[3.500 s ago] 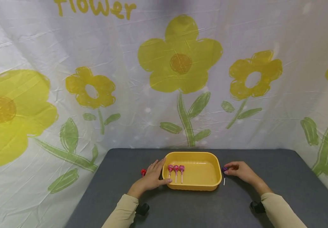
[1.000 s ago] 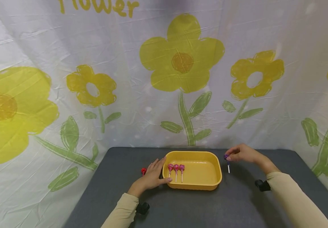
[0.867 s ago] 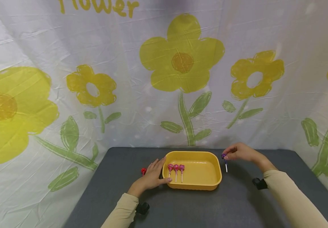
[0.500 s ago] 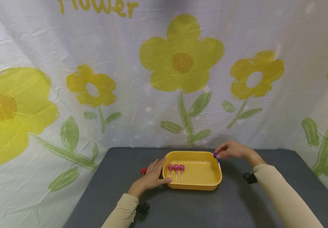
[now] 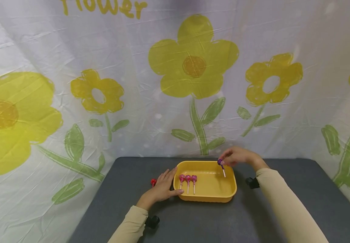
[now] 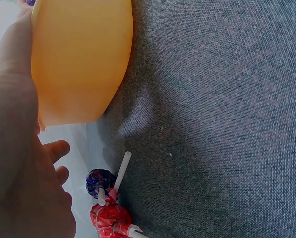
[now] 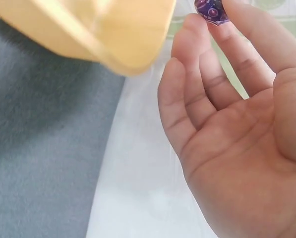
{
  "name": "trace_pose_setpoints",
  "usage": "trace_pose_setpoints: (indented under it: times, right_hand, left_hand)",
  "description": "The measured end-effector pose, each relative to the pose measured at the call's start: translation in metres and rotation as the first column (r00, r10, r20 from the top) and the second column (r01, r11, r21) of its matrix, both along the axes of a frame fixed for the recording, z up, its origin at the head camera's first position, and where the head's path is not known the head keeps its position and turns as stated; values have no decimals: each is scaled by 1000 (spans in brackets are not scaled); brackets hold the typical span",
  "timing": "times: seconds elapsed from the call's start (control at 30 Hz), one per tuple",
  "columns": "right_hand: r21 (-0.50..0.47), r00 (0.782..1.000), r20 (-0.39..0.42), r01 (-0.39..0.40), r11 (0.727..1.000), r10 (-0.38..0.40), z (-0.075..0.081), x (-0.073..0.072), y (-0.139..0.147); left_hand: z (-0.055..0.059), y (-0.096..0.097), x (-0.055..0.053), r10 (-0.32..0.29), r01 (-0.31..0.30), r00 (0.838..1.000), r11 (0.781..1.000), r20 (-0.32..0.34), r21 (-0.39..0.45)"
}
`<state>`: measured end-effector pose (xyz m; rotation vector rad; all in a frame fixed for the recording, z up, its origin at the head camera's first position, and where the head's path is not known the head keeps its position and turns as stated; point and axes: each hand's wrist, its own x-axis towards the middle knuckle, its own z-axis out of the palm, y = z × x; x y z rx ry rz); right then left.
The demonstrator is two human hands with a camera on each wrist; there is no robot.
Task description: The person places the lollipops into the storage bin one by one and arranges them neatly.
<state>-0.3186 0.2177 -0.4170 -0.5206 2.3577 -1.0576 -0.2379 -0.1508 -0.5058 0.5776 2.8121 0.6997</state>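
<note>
In the head view my right hand (image 5: 238,158) pinches a purple lollipop (image 5: 220,162) by its wrapped candy. It hangs over the back right of a yellow tray (image 5: 205,199), stick slanting down. The right wrist view shows the purple candy (image 7: 212,11) between thumb and fingertips. Three pink lollipops (image 5: 188,178) lie side by side in the tray's left part, sticks toward me. My left hand (image 5: 159,189) rests along the tray's left end with straight, spread fingers, its thumb on the front left rim. The left wrist view has that hand (image 6: 19,148) against the tray wall (image 6: 83,59).
Left of the tray, partly hidden by my left hand, lies a red lollipop (image 5: 153,182). In the left wrist view red candy (image 6: 110,218) and a dark purple lollipop (image 6: 99,181) lie close together on the grey tabletop (image 5: 199,222). A flower-printed curtain (image 5: 150,135) hangs behind the table.
My right hand took the purple lollipop up from the table right of the tray and carried it left, over the rim, to above the tray. The left hand and tray stayed put.
</note>
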Motion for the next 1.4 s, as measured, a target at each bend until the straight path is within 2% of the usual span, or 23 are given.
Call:
trace_pose_setpoints:
  times: [0.3, 0.63, 0.97, 1.27, 1.4]
  right_hand:
    - [-10, 999, 37, 32, 999, -31, -7, -7, -16]
    - [-104, 994, 96, 70, 992, -60, -20, -10, -29]
    - [-156, 996, 66, 70, 985, -60, -35, -10, -39]
    - [-188, 996, 72, 67, 980, -54, -36, -9, -48]
    - [-171, 996, 66, 69, 983, -58, -38, -7, -52]
  left_hand:
    - [-1, 0, -1, 2, -2, 1000, 1000, 3, -3]
    - [1, 0, 1, -12, 13, 1000, 1000, -13, 5]
    - [-2, -1, 0, -8, 8, 1000, 1000, -23, 11]
    - [-1, -1, 1, -14, 14, 1000, 1000, -25, 5]
    - [-1, -1, 1, -15, 15, 1000, 1000, -20, 4]
